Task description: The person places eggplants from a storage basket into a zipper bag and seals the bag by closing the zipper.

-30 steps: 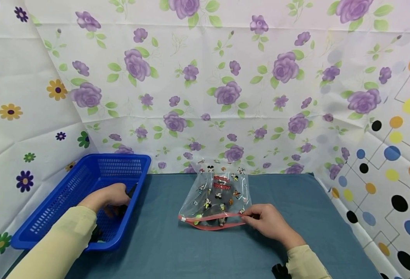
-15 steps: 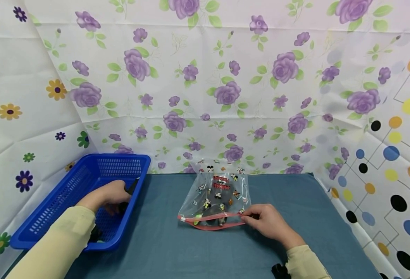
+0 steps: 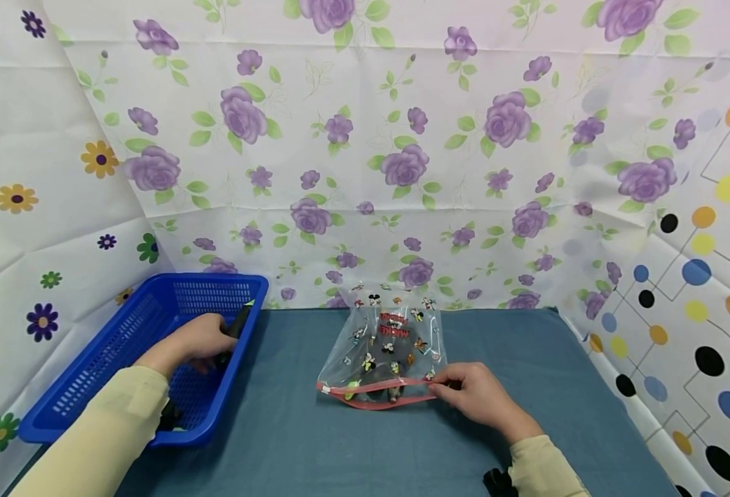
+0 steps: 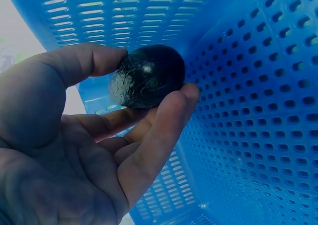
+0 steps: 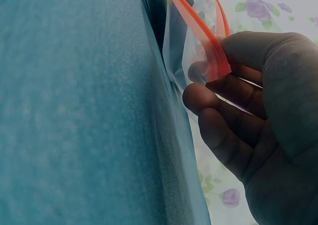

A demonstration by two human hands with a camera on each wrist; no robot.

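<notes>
In the blue basket (image 3: 181,297), my left hand (image 3: 200,342) grips a dark elongated object (image 3: 239,321) near the right wall. It has a yellow-green tip in the head view; the left wrist view shows its glossy, rounded dark end (image 4: 154,73) between thumb and fingers. Its exact kind cannot be told. My right hand (image 3: 479,397) pinches the right corner of a clear zip bag (image 3: 365,338) by its red-pink zip strip (image 5: 218,63). The bag lies with its mouth towards me, slightly parted. Inside are dark things and a green bit, blurred by the printed plastic.
Another dark thing (image 3: 169,416) lies in the basket's near end. Teal cloth (image 3: 315,455) covers the table. A flowered sheet (image 3: 340,172) hangs behind, with patterned sheets at both sides. A small black item (image 3: 499,482) sits by the right cuff.
My left hand has risen slightly inside the basket, and more of the dark object, including its yellow-green tip, shows above it. The right hand and the bag have stayed in place.
</notes>
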